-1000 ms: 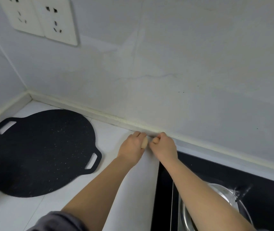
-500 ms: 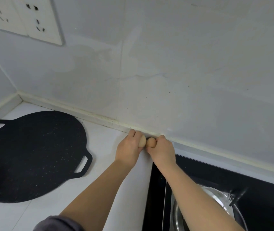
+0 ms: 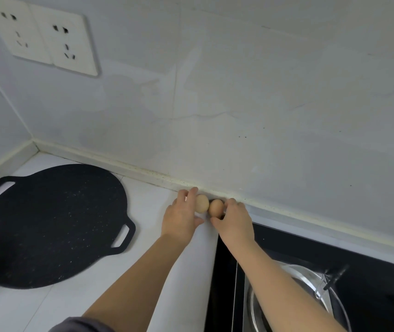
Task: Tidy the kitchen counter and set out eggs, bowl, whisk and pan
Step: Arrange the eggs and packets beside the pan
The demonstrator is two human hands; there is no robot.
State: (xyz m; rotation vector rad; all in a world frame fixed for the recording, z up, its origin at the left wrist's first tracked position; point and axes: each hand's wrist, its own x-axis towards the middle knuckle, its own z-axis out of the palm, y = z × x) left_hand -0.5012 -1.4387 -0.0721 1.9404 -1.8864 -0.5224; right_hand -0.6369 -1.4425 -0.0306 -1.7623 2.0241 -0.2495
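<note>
Left hand: fingers curled round the paler egg, thumb low on its near side; holding it at the back of the counter, by the wall strip.
Right hand: cupped on the browner egg, fingers behind it, thumb in front.
Eggs: side by side, touching or v. nearly so, both right up by the wall. Can't tell if they rest on the counter or are just lifted.
Pan: flat black speckled griddle w/ two loop handles, lying on the white counter left of the hands, well apart from the eggs.
Hob: black glass, right of the counter, under the right forearm; shiny steel pot partly in view on it.
Wall: double socket upper left.
</note>
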